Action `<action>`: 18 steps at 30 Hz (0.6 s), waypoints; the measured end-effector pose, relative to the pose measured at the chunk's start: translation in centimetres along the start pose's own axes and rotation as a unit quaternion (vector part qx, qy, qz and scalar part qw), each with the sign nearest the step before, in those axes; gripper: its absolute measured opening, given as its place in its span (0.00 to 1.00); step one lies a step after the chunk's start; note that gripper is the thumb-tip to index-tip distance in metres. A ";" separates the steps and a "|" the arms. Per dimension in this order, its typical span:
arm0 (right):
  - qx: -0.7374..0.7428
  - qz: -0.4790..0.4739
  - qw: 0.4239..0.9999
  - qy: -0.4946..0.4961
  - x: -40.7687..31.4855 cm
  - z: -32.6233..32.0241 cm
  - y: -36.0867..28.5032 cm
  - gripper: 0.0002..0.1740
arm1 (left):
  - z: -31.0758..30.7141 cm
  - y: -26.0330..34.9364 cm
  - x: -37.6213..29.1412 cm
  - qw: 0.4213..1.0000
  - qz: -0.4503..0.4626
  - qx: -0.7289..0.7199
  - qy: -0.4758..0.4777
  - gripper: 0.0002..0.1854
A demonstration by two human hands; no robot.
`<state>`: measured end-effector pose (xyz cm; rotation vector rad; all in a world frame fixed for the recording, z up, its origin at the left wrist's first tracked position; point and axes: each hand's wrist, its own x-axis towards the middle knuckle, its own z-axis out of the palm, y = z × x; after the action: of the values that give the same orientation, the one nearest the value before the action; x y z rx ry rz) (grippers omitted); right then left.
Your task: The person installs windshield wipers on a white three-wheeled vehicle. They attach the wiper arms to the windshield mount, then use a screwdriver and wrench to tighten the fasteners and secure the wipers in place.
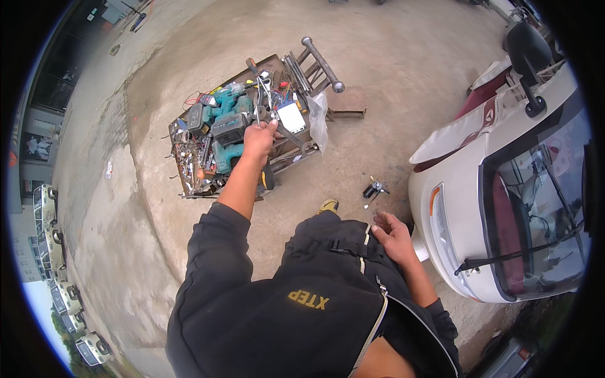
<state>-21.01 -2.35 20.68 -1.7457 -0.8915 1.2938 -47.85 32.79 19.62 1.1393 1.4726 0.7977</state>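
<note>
My left hand [259, 141] reaches over a metal tool cart [269, 64] heaped with tools. Its fingers are closed on the near end of a slim metal tool [257, 113]; the rest of the grip is hidden. Just left of the hand lie teal cordless power tools [229, 97] with a black battery pack [229, 128]. To its right is a white box-shaped unit [291, 116] with wires. A screwdriver [252, 66] with an orange and black handle rests at the far side. My right hand [393, 237] hangs beside my waist, empty, with fingers apart.
A small motor with a linkage [373, 189] lies on the concrete floor [378, 127]. At right stands a white vehicle [453, 245] with a windscreen wiper [515, 257] and black mirror [528, 47]. A rusty metal stand [350, 101] adjoins the cart. Several vehicles [45, 208] are parked far left.
</note>
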 end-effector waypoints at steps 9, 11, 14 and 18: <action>-0.056 0.042 0.985 0.159 -1.4 1.3 -0.4 0.26 | -3.6 1.4 14.0 0.976 0.165 0.139 0.004 0.19; -0.051 0.061 0.979 0.188 -1.7 1.4 -0.8 0.25 | -1.0 2.3 12.1 0.963 0.157 0.219 -0.006 0.16; -0.040 0.044 0.974 0.217 -1.6 1.5 -1.6 0.24 | 6.0 2.6 5.2 0.939 0.200 0.151 -0.236 0.17; -0.018 0.007 0.967 0.254 -1.3 1.7 -2.7 0.24 | 15.6 6.1 -6.2 0.886 0.006 0.078 -0.458 0.19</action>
<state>-23.20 -1.95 23.28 -1.9848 -0.6046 0.7763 -31.37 27.51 23.95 1.3768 0.7245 0.0723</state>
